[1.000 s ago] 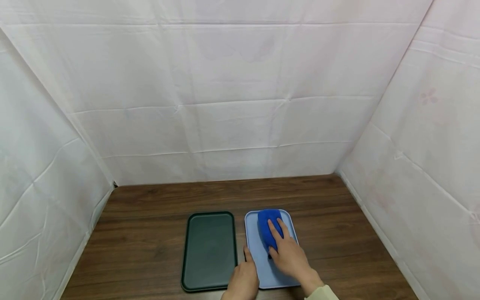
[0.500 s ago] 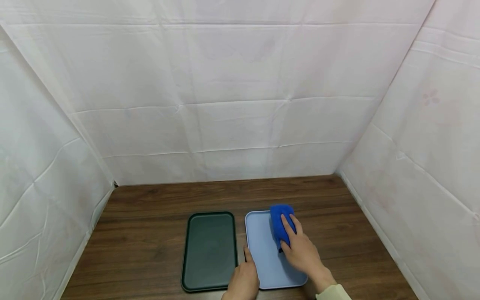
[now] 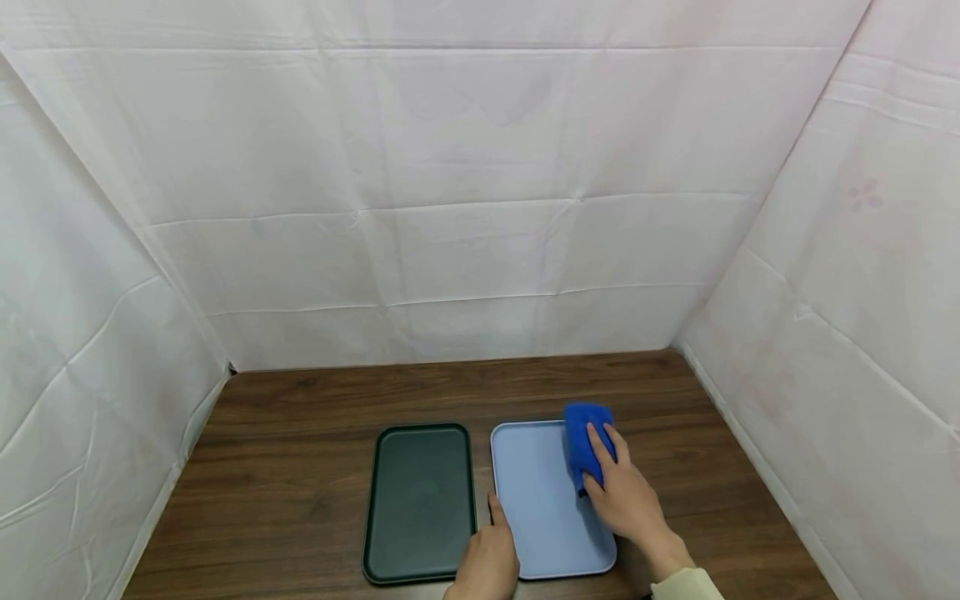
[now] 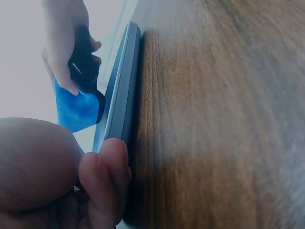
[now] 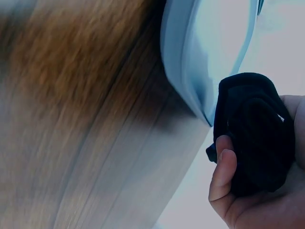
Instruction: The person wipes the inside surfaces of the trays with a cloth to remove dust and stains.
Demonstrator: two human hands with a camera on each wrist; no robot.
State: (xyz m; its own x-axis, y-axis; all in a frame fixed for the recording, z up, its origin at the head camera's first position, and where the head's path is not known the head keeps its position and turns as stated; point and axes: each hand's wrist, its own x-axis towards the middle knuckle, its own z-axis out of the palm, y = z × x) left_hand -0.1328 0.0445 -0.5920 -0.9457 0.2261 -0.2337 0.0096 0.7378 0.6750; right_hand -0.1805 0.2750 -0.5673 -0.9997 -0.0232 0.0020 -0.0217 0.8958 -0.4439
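Observation:
In the head view a light blue tray (image 3: 536,508) lies on the wooden table. My right hand (image 3: 628,504) grips a folded blue cloth (image 3: 585,429) over the tray's far right edge, part of it past the rim. Seen from the right wrist, thumb and fingers curl round the cloth (image 5: 252,133), its near side dark there, close to the tray's rim (image 5: 178,47). My left hand (image 3: 487,562) holds the tray's left rim low down, index finger along it. In the left wrist view its curled fingertips (image 4: 114,157) touch the tray's outer wall (image 4: 125,86).
A dark green tray (image 3: 420,504) lies left of the blue one, with my left hand overlapping its lower right corner. White sheets (image 3: 465,250) hang behind and on both sides of the brown table (image 3: 300,467).
My right hand has slid the cloth rightward across the blue tray, from its upper middle to past its right rim. The left hand has stayed at the left rim.

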